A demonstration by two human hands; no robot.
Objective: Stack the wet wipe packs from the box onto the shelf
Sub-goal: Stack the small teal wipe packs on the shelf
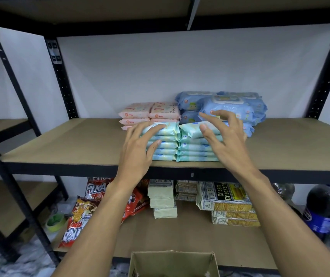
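2 stacks of teal wet wipe packs [195, 150] are sitting side by side near the shelf [80, 140] front; the left hand [138, 144] is pressing the left stack with spread, uncurled fingers; the right hand [226, 136] is splaying open over the right stack; the box [172, 262] is sitting below.

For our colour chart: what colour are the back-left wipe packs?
Pale pink packs, clearest in head view.

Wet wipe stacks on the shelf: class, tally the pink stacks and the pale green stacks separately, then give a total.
Pink stacks: 2
Pale green stacks: 2
Total: 4
The blue packs behind overlap too much to split into stacks.
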